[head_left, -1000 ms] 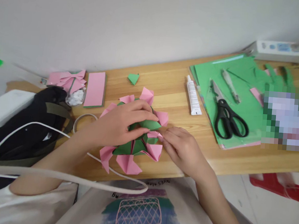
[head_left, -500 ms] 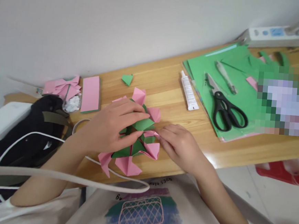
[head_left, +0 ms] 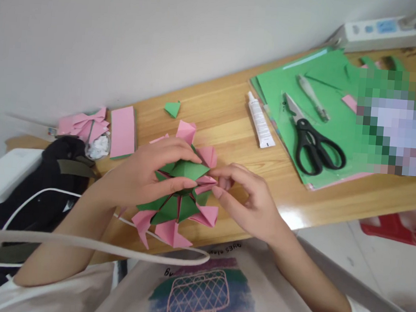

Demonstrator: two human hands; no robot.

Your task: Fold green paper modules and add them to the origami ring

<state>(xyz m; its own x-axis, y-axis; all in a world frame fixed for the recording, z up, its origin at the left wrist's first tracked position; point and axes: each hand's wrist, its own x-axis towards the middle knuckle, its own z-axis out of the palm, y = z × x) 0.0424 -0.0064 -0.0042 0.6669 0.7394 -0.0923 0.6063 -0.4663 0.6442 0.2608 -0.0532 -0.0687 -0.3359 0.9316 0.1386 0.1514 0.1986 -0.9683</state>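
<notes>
A folded paper flower [head_left: 175, 208], green in the middle with pink pointed petals round its edge, rests on the wooden table. My left hand [head_left: 145, 170] lies over its left side, the thumb and fingers closed round a raised green fold [head_left: 187, 170]. At the right side, my right hand [head_left: 250, 198] has its thumb and index finger on either side of a pink petal [head_left: 206, 181], the fingertips at its edges. Part of the flower is hidden under my left hand.
Behind lie a green paper scrap [head_left: 172, 108] and a pink paper stack [head_left: 122, 131]. To the right are a glue tube [head_left: 261, 121], black-handled scissors [head_left: 315, 145], a craft knife [head_left: 312, 97] and green sheets [head_left: 281, 85]. A white cable [head_left: 114, 249] crosses in front.
My right thumb and index finger have spread from a tight pinch to either side of the pink petal. The flower and my left hand appear slightly farther left, and the view has shifted.
</notes>
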